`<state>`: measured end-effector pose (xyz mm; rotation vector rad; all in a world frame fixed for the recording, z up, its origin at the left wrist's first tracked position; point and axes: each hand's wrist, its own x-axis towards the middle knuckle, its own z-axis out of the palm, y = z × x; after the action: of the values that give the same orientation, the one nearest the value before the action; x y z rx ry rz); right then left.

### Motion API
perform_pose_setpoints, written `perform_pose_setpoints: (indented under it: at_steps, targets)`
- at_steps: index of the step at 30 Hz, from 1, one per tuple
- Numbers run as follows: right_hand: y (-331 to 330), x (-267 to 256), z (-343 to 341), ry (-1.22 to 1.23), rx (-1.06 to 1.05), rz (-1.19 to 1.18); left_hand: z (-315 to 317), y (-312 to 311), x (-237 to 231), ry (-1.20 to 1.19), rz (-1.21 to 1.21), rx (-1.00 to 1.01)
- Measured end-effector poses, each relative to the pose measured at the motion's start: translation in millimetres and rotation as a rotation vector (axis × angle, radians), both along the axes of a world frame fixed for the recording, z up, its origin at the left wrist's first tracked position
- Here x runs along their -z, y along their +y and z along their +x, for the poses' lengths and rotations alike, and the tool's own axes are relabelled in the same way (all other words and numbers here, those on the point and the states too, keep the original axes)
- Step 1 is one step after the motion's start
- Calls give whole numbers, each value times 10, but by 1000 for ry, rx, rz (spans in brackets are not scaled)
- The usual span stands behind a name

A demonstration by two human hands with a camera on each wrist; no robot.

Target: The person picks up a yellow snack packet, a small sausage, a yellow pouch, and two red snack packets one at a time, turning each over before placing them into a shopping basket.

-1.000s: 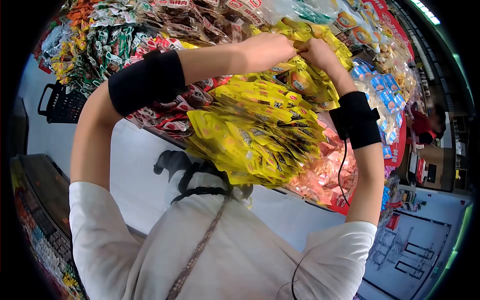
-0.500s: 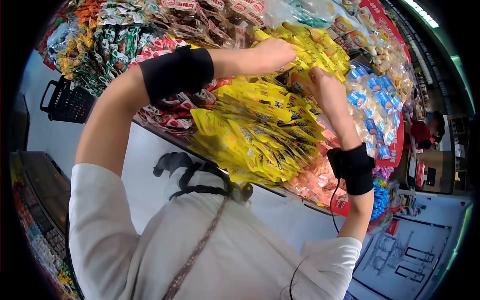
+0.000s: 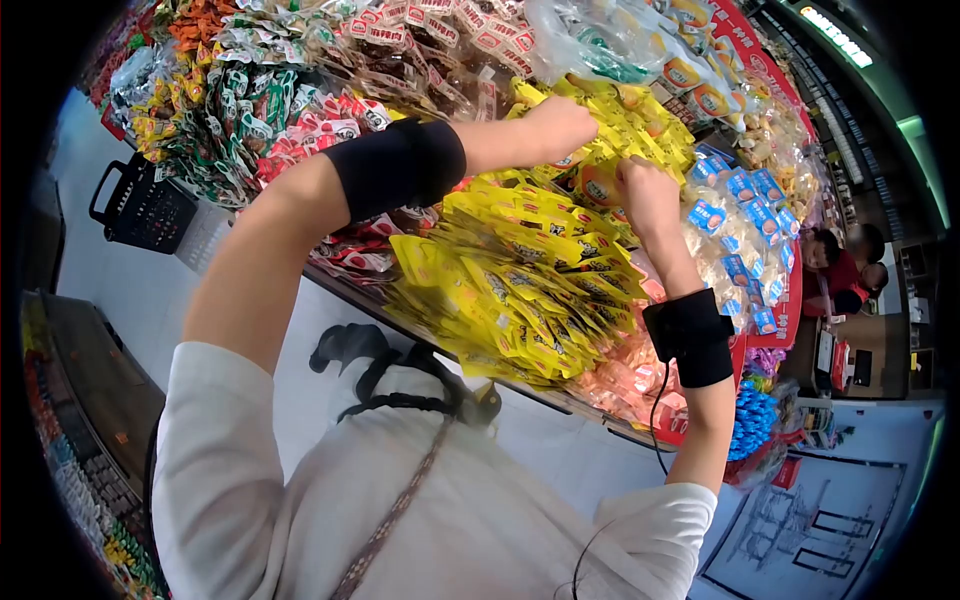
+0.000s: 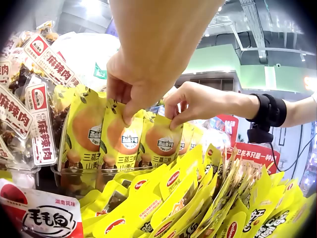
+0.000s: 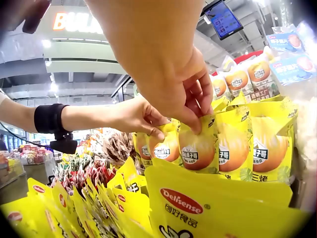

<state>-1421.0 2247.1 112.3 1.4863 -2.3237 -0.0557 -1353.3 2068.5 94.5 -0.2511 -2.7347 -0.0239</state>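
Observation:
My left hand (image 3: 560,132) pinches the top edge of a yellow snack packet (image 4: 120,141) printed with a round, egg-like picture. Beside it, my right hand (image 3: 650,197) pinches the top of another such packet (image 5: 197,148) between thumb and fingers. Both packets stand upright in a row of the same kind, behind a clear divider (image 4: 84,171). Toward my body, a dense bank of yellow Delisense packets (image 3: 520,290) fans out below the hands. In the head view the backs of the hands hide the fingertips.
Brown meat packets (image 3: 430,50) and red-and-white packets (image 3: 320,140) lie on the left. Blue-labelled clear packs (image 3: 745,230) fill the right side, above pink packets (image 3: 630,380). A black basket (image 3: 150,210) stands on the floor at left. People (image 3: 850,270) are at the far right.
My right hand has come back toward my body, away from the far part of the yellow row. The left hand has shifted slightly nearer too. The head view has tilted a little.

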Motion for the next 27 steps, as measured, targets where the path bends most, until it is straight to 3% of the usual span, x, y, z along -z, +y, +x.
perform_pose_setpoints:
  at_steps: [6, 18, 22, 27]
  targets:
    - [111, -219, 149, -360, 114, -73, 201, -18, -113, -150, 280, -32]
    - [296, -406, 297, -496, 164, -322, 1545, -525, -281, 203, 430, -33]
    - [401, -297, 630, -911, 118, -643, 2037, -584, -213, 301, 598, -27]
    - [416, -217, 1255, -1111, 89, -730, 2600, -689, -4, 281, 626, -70]
